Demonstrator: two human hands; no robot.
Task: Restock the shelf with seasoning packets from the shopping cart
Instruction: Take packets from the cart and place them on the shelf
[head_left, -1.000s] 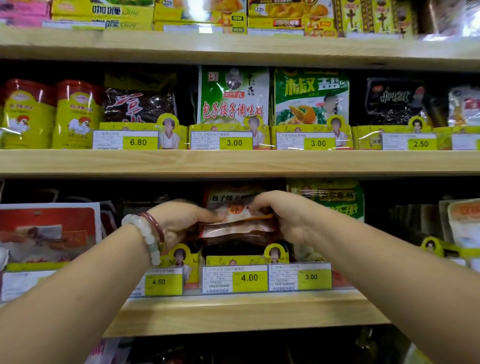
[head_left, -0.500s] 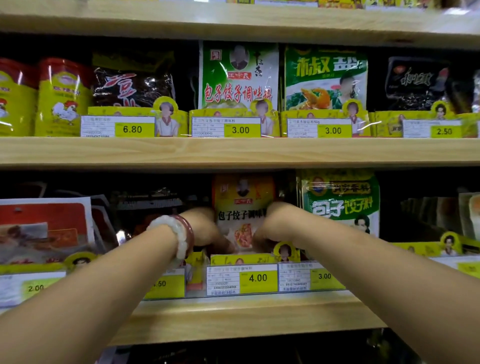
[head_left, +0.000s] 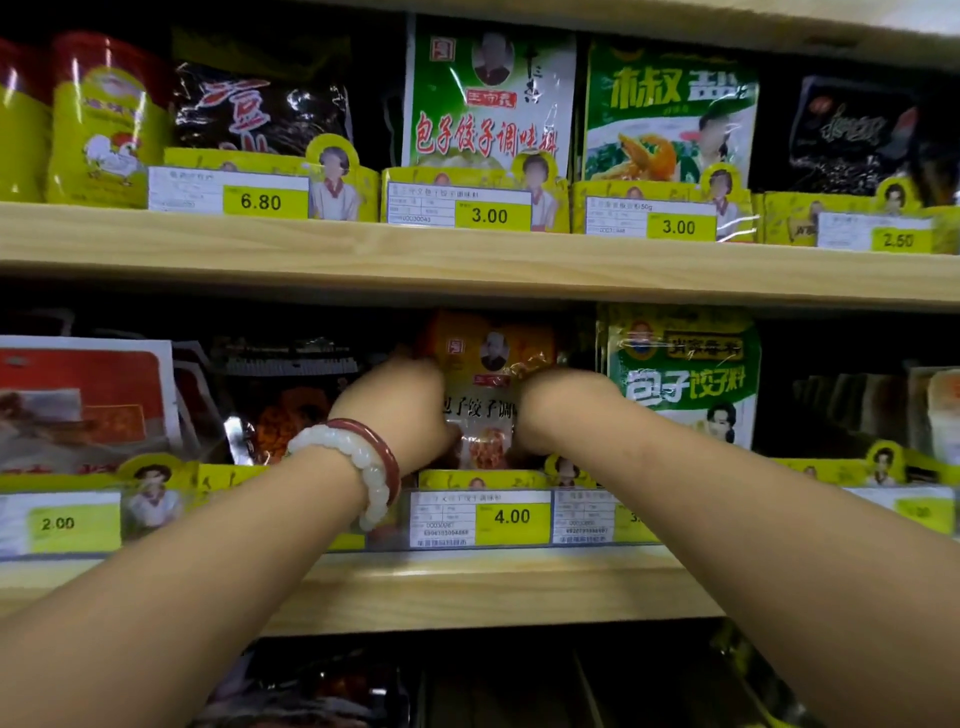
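A person's left hand and right hand grip the sides of an orange seasoning packet, standing upright on the lower wooden shelf directly behind the 4.00 price tag. A green packet stands just right of it (bead bracelets ring the left wrist).

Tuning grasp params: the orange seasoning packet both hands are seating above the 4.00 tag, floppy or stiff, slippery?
The orange seasoning packet is probably floppy: its film wrinkles where the right hand presses its edge. The glossy glare suggests a slick surface. It likely tips if released unsupported; the left hand holds its other side, and only the low yellow tray front braces its base.
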